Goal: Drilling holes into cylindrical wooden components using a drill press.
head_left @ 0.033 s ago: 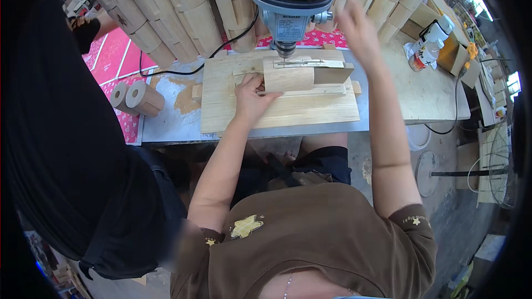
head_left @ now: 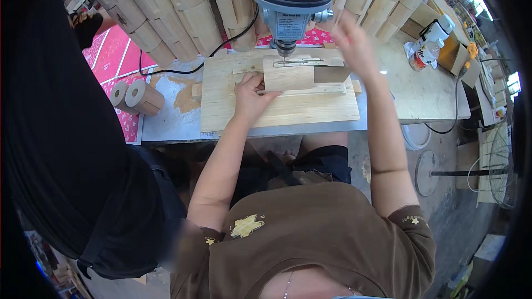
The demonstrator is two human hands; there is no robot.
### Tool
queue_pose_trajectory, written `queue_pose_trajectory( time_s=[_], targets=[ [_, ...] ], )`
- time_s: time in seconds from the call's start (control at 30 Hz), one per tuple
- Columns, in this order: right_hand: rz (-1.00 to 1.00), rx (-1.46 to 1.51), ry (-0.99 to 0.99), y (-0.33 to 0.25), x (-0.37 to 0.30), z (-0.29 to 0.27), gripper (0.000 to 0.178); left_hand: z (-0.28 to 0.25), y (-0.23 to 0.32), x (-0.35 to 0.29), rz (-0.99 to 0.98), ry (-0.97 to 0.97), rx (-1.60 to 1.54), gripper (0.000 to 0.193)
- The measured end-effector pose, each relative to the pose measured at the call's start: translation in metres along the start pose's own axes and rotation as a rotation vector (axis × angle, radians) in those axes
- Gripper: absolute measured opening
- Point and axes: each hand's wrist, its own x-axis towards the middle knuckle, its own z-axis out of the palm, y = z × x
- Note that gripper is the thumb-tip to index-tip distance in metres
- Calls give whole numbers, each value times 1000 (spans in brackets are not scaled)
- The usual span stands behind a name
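A pale wooden block with a curved side (head_left: 288,75) lies in a wooden jig (head_left: 321,111) under the bench drill (head_left: 285,19). My left hand (head_left: 252,97) is closed on the block's left end, thumb along the near strip and fingers curled behind it. The drill's chuck (head_left: 286,48) hangs just above the block. Its thin bit comes down at a narrow slotted strip on top; I cannot tell whether it touches. My right hand (head_left: 354,44) is raised beside the drill's right side, near its lever, with fingers smeared by motion.
Stacked wooden cylinders (head_left: 177,16) stand behind the drill. Two bored wooden cylinders (head_left: 145,98) lie at left near sawdust (head_left: 187,97). A black cable (head_left: 183,72) crosses the table. Bottles (head_left: 426,54) stand at right. Another person in black (head_left: 83,149) is close on my left.
My right hand has come down and slightly left beside the drill. My left hand and the wooden block have stayed in place.
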Motion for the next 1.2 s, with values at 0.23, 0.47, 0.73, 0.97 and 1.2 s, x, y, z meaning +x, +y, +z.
queue_pose_trajectory(
  time_s=[0.23,0.47,0.73,0.97,1.2],
  targets=[
    [13,-258,-375,33,-73,10,27,-50,-11,-25,32,-6,-131,37],
    [29,-162,-411,17,-75,-7,27,-108,11,-48,-313,104,-425,25],
    [26,-126,-381,12,-81,-9,27,-86,28,-23,-636,53,-336,47],
    [-19,-145,-367,8,-83,8,31,-39,29,-6,-687,-46,-446,56],
    [79,-159,-328,25,-72,15,42,-14,2,-23,151,77,174,63]
  ],
)
